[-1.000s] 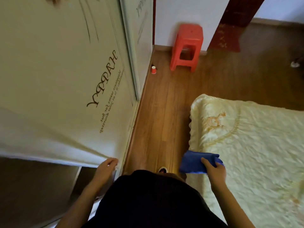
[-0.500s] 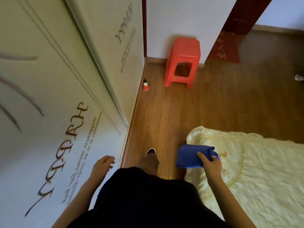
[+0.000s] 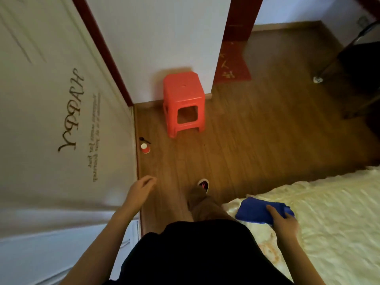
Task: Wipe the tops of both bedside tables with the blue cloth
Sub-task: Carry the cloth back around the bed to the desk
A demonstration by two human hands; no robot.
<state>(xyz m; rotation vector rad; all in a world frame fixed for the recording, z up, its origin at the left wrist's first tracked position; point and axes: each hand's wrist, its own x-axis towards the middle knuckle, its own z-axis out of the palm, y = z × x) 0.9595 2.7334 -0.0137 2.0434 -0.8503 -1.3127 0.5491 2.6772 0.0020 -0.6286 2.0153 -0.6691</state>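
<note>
The right hand (image 3: 284, 224) grips the folded blue cloth (image 3: 261, 211), thumb on top and the other fingers closed beneath it, holding it over the corner of the bed (image 3: 329, 212) with its pale yellow quilt. The left hand (image 3: 141, 187) hangs empty beside the white wardrobe door (image 3: 61, 120), fingers loosely curled and slightly apart, touching nothing. One shoe (image 3: 203, 184) steps forward on the wooden floor (image 3: 257, 140). Ahead, a red stool (image 3: 183, 99) stands against the wall, and a small red cup (image 3: 145, 148) sits on the floor near the door's edge. No bedside table is in view.
</note>
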